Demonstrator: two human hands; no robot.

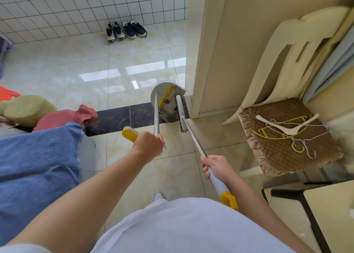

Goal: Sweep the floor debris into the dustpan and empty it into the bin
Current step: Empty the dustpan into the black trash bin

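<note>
A grey long-handled dustpan (168, 99) with a yellow comb along its edge stood on the floor ahead of both hands, at the foot of a cream door frame (206, 51). It rested partly over a dark threshold strip (118, 118). A few small scraps of debris (170, 100) lay inside it, too small to identify.

The left hand (148, 144) had its fingers curled tightly round the dustpan's metal pole, near the top. The pole's yellow and grey end grip stuck out to the left of that hand.

The right hand (214, 166) was clamped round the pole of a broom (193, 137), where bare metal met a grey sleeve. A yellow loop at the pole's end pointed back toward the person's body. The broom head (181, 116), with dark bristles, sat at the dustpan's mouth, ahead of the right hand; whether it touched the pan could not be told.

To the right of the right hand stood a cream chair (298, 47) with a brown quilted cushion (283, 157). Several clothes hangers (283, 127) lay on the cushion.

To the left of the left hand lay a blue cloth (38, 166), a pink garment (65, 117) and a pale green hat (26, 107).

Well beyond both hands, two pairs of shoes (125, 30) stood against a white tiled wall (76, 7).
</note>
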